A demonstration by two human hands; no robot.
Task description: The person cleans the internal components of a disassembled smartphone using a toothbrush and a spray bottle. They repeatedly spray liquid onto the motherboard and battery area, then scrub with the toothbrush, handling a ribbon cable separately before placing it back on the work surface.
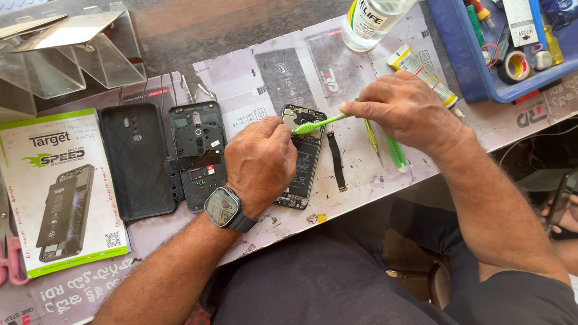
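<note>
An opened phone (304, 153) with its back removed lies on the work mat, battery and circuit board exposed. My left hand (260, 162), with a smartwatch on the wrist, rests on the phone's left side and holds it down. My right hand (404, 108) pinches a light green toothbrush (318, 124), whose bristle head touches the phone's upper board. A dark flex strip (336, 161) lies just right of the phone.
The phone's inner frame (197, 153) and a black back cover (137, 159) lie to the left, beside a battery box (57, 192). A clear bottle (370, 21), a glue tube (424, 75), a green knife (395, 153) and a blue tool tray (475, 72) stand to the right. Clear stands (66, 54) sit far left.
</note>
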